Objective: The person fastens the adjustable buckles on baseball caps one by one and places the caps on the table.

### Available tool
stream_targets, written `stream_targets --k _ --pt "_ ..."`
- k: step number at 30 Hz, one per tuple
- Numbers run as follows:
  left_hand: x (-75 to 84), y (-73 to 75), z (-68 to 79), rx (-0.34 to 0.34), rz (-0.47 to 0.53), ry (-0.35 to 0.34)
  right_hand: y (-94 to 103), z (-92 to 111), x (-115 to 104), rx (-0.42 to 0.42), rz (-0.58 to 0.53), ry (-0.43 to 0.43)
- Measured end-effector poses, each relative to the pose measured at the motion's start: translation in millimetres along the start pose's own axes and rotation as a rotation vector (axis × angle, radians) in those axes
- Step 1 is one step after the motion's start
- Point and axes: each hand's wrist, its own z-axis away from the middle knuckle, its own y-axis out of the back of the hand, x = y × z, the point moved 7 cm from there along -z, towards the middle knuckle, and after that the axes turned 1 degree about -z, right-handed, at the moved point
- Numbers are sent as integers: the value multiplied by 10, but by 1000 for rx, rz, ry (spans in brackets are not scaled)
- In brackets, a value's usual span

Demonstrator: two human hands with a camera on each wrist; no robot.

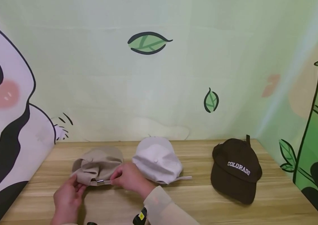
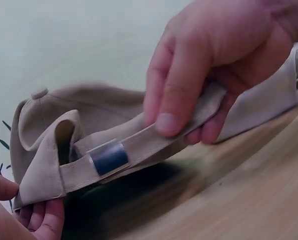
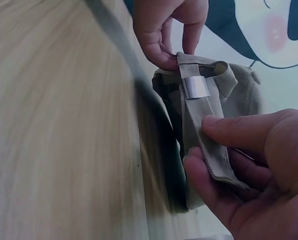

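A tan baseball cap (image 1: 105, 157) sits at the left of the table, its back strap towards me. My left hand (image 1: 68, 198) pinches the cap's edge beside the strap opening, as the left wrist view also shows. The strap (image 2: 149, 137) passes through a silver metal buckle (image 2: 109, 157). Between thumb and fingers, my right hand (image 1: 130, 178) pinches the strap to the right of the buckle. In the right wrist view the strap's end lies across the fingers of the right hand (image 3: 268, 165).
Just right of the tan cap, a pale grey-white cap (image 1: 157, 161) lies with its strap sticking out. A dark brown cap (image 1: 236, 172) lettered COLORADO rests farther right on the wooden table (image 1: 198, 203). A printed backdrop (image 1: 159, 81) stands behind the table.
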Motion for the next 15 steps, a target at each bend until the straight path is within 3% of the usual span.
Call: stream_targets --k 10,15 --pt "78 129 -128 84 -75 -67 -81 27 -45 -26 375 155" --pt "89 180 -165 79 -137 -70 -102 46 -5 -17 413 158"
